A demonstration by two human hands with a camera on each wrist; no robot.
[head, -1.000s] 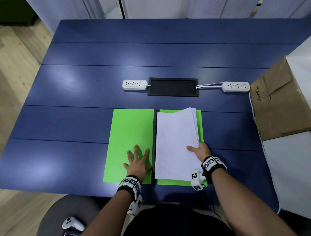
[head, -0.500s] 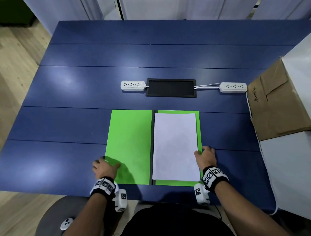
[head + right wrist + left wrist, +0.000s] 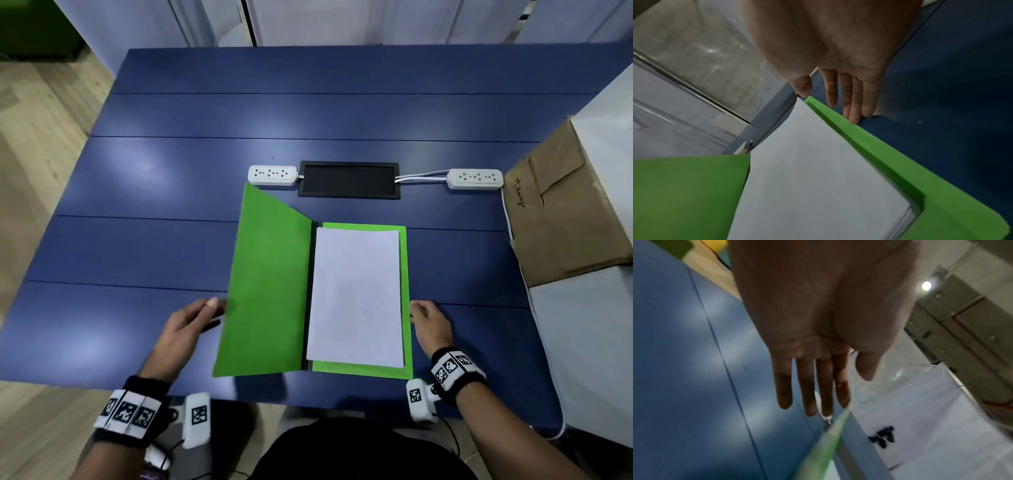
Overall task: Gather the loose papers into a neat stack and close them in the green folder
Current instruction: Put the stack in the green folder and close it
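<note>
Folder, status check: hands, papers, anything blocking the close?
Left hand lifting the left cover, fingers straight. Right hand open at the folder's right edge. Papers stacked square on the right half. Nothing in the cover's path.

One green folder (image 3: 270,284), half open. One stack of white papers (image 3: 356,298) inside it; sheet count not readable. Two white power strips (image 3: 272,175) (image 3: 475,178), one black rectangular panel (image 3: 348,180) between them. One brown cardboard box (image 3: 565,212). One blue tabletop (image 3: 171,192). Two hands: left hand (image 3: 186,329), right hand (image 3: 432,323). Two wristbands with square markers, one per wrist.
</note>
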